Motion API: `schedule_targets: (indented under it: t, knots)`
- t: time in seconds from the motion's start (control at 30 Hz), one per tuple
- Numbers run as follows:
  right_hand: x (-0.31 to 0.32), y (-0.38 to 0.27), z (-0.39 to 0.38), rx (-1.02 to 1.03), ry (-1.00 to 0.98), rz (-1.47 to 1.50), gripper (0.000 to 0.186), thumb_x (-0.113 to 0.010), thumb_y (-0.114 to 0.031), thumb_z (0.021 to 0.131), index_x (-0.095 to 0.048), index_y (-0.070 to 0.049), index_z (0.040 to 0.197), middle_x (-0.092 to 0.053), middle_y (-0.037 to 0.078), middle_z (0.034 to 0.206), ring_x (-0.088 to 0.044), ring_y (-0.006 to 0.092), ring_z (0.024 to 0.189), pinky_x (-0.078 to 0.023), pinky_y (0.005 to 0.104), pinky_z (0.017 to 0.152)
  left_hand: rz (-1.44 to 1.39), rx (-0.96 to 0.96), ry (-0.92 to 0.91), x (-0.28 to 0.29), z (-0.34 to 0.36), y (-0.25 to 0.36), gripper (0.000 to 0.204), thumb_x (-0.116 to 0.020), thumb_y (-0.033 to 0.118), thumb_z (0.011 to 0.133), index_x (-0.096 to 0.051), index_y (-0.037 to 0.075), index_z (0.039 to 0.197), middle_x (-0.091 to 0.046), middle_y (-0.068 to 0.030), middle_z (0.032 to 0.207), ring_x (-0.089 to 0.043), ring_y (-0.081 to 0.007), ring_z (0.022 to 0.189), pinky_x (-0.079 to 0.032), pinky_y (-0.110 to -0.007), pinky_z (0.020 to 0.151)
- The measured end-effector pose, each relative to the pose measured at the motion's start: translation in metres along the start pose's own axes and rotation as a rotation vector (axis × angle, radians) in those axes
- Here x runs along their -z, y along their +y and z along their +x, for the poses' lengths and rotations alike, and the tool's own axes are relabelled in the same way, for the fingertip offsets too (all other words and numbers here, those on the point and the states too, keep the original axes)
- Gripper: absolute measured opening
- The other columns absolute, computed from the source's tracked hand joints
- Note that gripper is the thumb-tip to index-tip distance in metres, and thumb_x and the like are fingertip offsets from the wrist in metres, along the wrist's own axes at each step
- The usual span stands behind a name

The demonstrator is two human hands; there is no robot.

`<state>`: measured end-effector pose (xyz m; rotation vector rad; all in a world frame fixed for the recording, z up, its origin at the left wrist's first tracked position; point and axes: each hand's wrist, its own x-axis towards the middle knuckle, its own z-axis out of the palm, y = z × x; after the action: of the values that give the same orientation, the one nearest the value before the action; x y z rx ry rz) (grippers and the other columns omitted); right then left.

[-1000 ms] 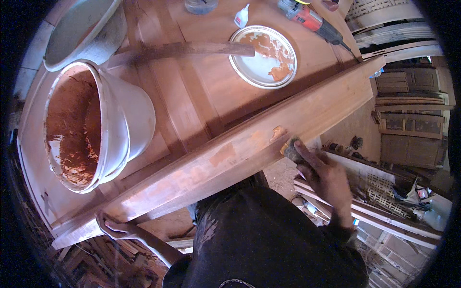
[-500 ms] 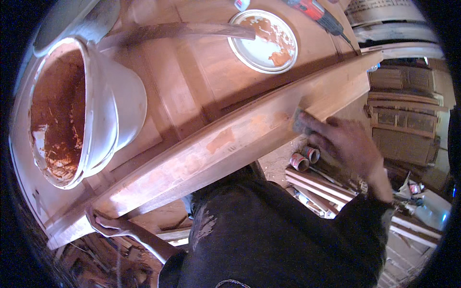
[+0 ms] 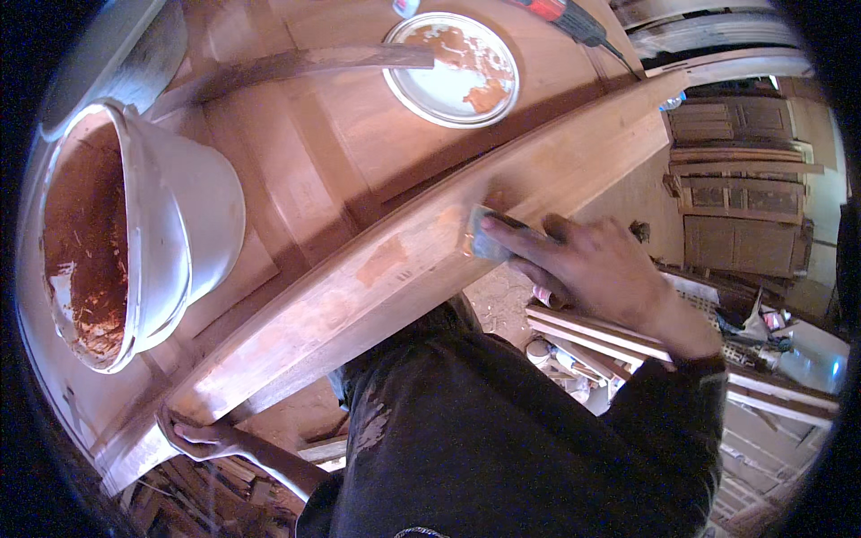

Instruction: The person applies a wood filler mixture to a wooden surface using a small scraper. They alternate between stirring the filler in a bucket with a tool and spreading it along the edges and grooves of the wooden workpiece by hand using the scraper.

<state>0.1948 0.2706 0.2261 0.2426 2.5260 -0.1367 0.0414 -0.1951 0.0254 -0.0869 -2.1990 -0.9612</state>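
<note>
A long wooden beam (image 3: 529, 179) runs diagonally from near left to far right, with a pale orange filler patch (image 3: 383, 262) on its face. My right hand (image 3: 601, 269) grips a flat scraper (image 3: 481, 237), index finger stretched along it. The scraper's smeared blade rests against the beam's face, right of the patch; its handle, if any, is hidden by the fingers. At the near left end, my left hand (image 3: 202, 438) is wrapped round the beam's lower edge, some fingers hidden beneath it.
A white bucket (image 3: 202, 242) coated inside with orange filler leans open at left. Behind the beam, a filler-smeared white lid (image 3: 439, 91) lies on a wooden panel, under a thin strip's (image 3: 296, 65) end. A red-black power tool (image 3: 574, 20) sits beyond. Wood strips (image 3: 583, 332) lie below right.
My right hand has slid the scraper left along the beam, toward the orange patch. My left hand keeps its hold. The view has shifted slightly.
</note>
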Motion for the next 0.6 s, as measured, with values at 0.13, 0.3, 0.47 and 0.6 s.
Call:
schedule_targets:
  t: [0.13,0.3,0.47,0.6]
  knots:
    - [0.007,0.021,0.015,0.109,-0.011,-0.13,0.056,-0.059,-0.027,0.09,-0.044,-0.03,0.144,-0.061,0.015,0.083,-0.064,0.0355,0.073,-0.052,0.0462,0.064,0.034,-0.031,-0.036,0.002,-0.001,-0.01,0.039,-0.037,0.016,0.102,-0.058,-0.014,0.114,-0.06,-0.0239,0.119,-0.06,-0.0319,0.11,-0.053,-0.041,0.099]
    - [0.025,0.047,0.006,-0.037,-0.064,-0.157,0.048,-0.06,-0.022,0.091,-0.052,-0.019,0.138,-0.065,0.017,0.08,-0.064,0.0371,0.073,-0.053,0.0449,0.07,0.087,-0.112,-0.057,0.011,0.001,-0.015,0.038,-0.037,0.015,0.103,-0.058,-0.013,0.116,-0.061,-0.0224,0.12,-0.061,-0.0317,0.111,-0.052,-0.042,0.099]
    - [0.006,0.029,-0.009,-0.011,0.217,0.257,0.046,-0.061,-0.022,0.092,-0.054,-0.016,0.137,-0.07,0.018,0.096,-0.068,0.0358,0.081,-0.055,0.0436,0.075,0.058,-0.064,0.014,0.002,0.0,0.0,0.039,-0.044,0.022,0.1,-0.065,-0.009,0.109,-0.066,-0.0208,0.11,-0.062,-0.0327,0.106,-0.049,-0.045,0.097]
    - [-0.026,-0.014,-0.01,-0.11,0.23,0.766,0.047,-0.061,-0.019,0.095,-0.052,-0.008,0.139,-0.063,0.022,0.124,-0.069,0.0308,0.102,-0.054,0.0381,0.088,0.01,0.006,0.062,-0.001,-0.001,0.001,0.038,-0.043,0.02,0.1,-0.065,-0.01,0.108,-0.067,-0.0195,0.109,-0.062,-0.0322,0.104,-0.049,-0.046,0.096]
